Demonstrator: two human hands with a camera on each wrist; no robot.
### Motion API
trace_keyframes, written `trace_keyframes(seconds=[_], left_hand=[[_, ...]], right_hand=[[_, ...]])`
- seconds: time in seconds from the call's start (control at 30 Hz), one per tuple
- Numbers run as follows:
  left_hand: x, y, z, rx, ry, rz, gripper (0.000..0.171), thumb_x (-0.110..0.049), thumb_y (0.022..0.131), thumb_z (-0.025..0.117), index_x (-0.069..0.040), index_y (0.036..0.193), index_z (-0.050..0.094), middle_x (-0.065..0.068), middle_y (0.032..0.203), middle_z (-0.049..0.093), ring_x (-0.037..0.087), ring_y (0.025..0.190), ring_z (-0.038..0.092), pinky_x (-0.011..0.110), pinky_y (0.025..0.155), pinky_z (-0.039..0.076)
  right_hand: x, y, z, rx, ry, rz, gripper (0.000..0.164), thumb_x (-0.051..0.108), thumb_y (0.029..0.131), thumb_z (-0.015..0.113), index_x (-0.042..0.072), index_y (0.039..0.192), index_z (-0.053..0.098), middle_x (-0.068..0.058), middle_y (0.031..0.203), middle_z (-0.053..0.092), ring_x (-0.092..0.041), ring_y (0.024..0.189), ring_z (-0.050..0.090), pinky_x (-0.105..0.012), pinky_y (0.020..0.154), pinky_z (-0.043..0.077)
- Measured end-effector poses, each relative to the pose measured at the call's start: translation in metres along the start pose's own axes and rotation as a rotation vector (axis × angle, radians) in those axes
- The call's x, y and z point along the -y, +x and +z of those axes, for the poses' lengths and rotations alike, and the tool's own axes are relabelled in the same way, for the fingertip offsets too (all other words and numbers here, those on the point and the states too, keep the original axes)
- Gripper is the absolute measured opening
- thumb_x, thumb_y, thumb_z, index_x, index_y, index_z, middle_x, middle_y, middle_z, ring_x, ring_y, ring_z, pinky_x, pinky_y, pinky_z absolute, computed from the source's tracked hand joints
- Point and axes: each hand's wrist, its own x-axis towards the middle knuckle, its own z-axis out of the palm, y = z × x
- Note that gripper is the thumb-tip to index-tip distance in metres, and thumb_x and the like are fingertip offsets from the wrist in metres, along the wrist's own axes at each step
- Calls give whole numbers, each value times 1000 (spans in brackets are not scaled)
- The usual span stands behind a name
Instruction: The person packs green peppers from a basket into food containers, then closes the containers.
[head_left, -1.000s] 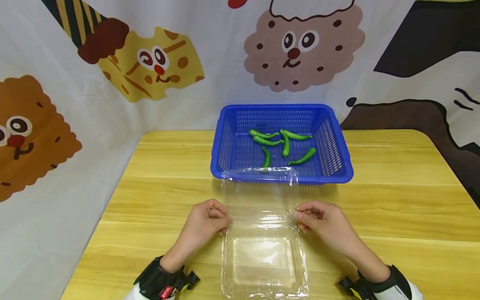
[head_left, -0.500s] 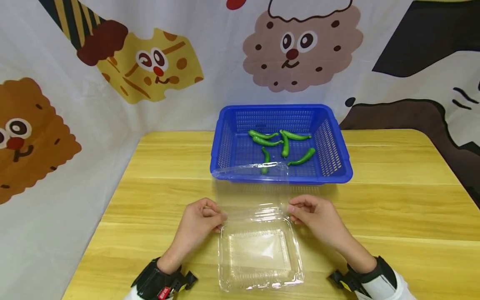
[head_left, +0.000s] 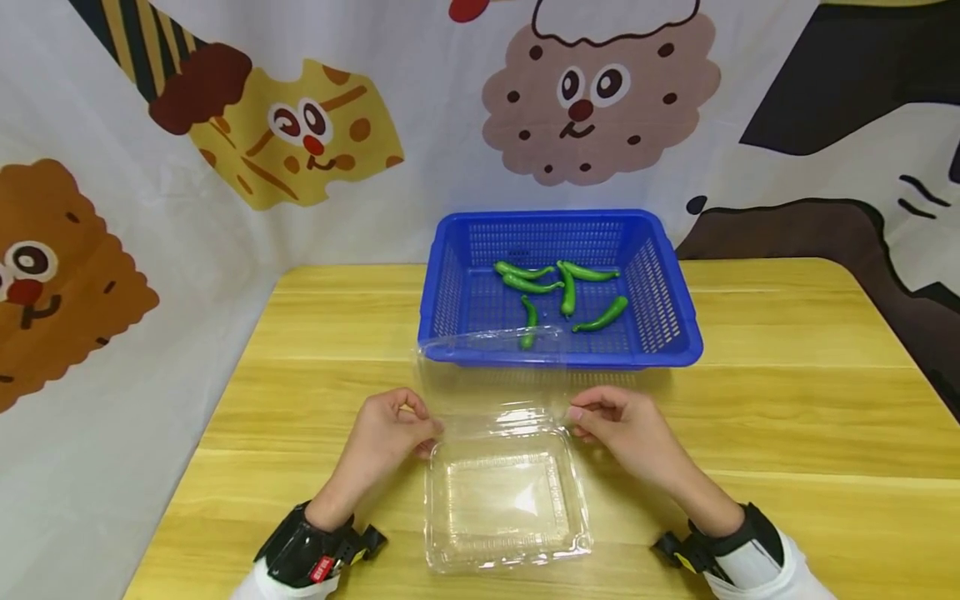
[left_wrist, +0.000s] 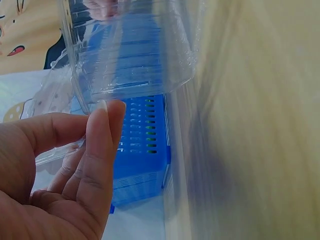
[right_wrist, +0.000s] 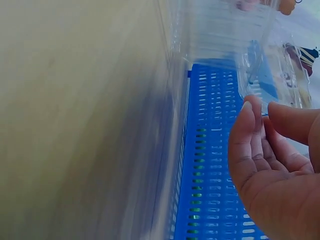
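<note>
From my distant seat I see first a white cloth [head_left: 442, 50] with cartoon foods, which fills the upper part of the head view. Below it, a yellow wooden table [head_left: 795, 400] takes most of the middle and lower frame. On this table, a little right of the centre, stands a blue basket [head_left: 555, 216] with many small holes. The clear plastic container [head_left: 506, 500] is at the lower middle of the frame, unfolded; its upper half overlaps the front rim of the basket in my view. At its left side, the left hand [head_left: 390, 432] pinches the edge near the fold with thumb and finger; at its right side, the right hand [head_left: 624, 427] pinches in the same way. The smallest things are six green peppers [head_left: 603, 314], lying inside the basket.
</note>
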Motion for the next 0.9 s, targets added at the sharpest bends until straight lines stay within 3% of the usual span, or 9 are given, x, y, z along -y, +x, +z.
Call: trace_keyframes(seconds=[0.17, 0.47, 0.7, 0.8, 0.9], left_hand=[[-2, 0, -1, 5, -12, -6, 19, -1, 76, 72, 3, 84, 55, 18, 68, 69, 31, 55, 63, 48, 55, 60], [-5, -2, -3, 15, 5, 11, 18, 0, 78, 71, 3, 83, 53, 22, 70, 68, 30, 56, 64, 49, 56, 59], [-33, -15, 0, -1, 23, 6, 14, 5, 79, 66, 7, 82, 53, 27, 70, 67, 36, 60, 63, 55, 60, 58], [-37, -17, 0, -8, 33, -3, 14, 6, 80, 66, 7, 82, 53, 27, 71, 67, 36, 60, 64, 56, 61, 57], [-28, -14, -1, -9, 26, 0, 15, 5, 80, 67, 6, 83, 53, 27, 71, 67, 35, 60, 64, 55, 60, 57]], right_hand=[[10, -3, -12, -25, -82, -64, 17, 16, 90, 64, 2, 98, 66, -16, 81, 68, -28, 70, 64, -39, 54, 60], [52, 8, -44, -142, -297, -215, 13, 22, 91, 64, 11, 94, 69, -4, 80, 69, -15, 69, 62, -26, 50, 54], [83, 29, -66, -191, -450, -163, 21, 35, 92, 60, 15, 95, 67, -2, 83, 68, -14, 72, 60, -33, 52, 51], [91, 41, -72, -169, -499, -150, 25, 36, 92, 59, 12, 97, 67, -4, 83, 67, -16, 72, 60, -36, 54, 51], [97, 55, -77, -140, -563, -143, 30, 37, 92, 59, 9, 98, 68, -7, 86, 68, -19, 76, 59, -38, 58, 50]])
